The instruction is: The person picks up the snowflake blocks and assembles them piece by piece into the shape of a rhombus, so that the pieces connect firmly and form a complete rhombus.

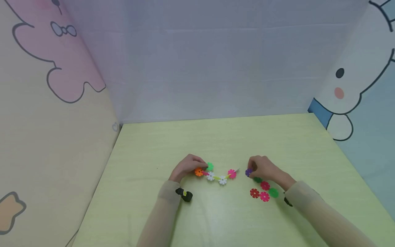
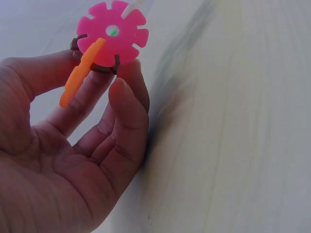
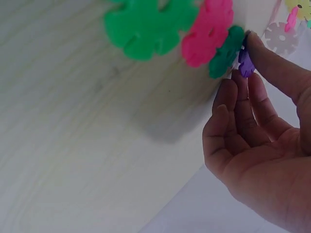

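Observation:
In the head view my left hand grips the left end of a chain of notched plastic flower discs. An orange disc, a green disc, white discs and a pink disc show along it. The left wrist view has an orange disc slotted into a pink one, with a dark brown disc behind at my fingertips. Right of the chain, my right hand pinches a purple disc between thumb and fingers, apart from the chain. A dark green disc is close beside it.
Below my right hand several discs lie on the pale table: a pinkish-red one, a green one, a red one and a pink one. A curtain hangs behind the table, with printed panels on both sides.

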A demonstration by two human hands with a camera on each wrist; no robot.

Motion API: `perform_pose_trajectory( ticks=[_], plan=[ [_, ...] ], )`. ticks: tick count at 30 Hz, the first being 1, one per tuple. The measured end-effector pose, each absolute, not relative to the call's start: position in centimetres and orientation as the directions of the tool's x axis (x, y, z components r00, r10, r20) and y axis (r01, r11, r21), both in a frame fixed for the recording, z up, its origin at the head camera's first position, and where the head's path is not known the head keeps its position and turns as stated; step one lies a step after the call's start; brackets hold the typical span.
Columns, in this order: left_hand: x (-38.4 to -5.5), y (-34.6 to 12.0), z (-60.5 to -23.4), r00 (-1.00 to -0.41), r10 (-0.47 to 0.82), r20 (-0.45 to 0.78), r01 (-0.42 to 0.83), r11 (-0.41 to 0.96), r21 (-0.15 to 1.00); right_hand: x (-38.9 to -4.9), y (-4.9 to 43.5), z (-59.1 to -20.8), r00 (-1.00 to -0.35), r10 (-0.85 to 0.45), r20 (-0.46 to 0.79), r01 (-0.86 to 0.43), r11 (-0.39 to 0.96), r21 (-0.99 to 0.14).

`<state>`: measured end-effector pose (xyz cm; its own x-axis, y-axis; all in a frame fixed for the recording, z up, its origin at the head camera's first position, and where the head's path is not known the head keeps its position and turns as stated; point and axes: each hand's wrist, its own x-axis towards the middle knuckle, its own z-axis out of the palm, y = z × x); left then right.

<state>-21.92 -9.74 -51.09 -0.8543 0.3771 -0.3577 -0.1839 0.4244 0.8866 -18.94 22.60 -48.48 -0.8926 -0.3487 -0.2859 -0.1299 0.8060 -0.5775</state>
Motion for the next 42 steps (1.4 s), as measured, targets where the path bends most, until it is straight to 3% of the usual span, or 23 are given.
perform_pose_trajectory(
  ticks=[22,42],
  plan=[
    [-22.2,-8.1,-51.3,-0.863,0.395,-0.315,-0.141,0.41,0.901,-21.8,21.9,-46.5,-0.907,-0.417,-0.06,-0.278,0.699,-0.659],
    [-21.8,-7.6,-51.3,-0.872,0.371,-0.318,-0.119,0.47,0.875,-21.4,16.0,-47.6,-0.866,-0.495,-0.07,-0.303,0.631,-0.714]
  ],
)
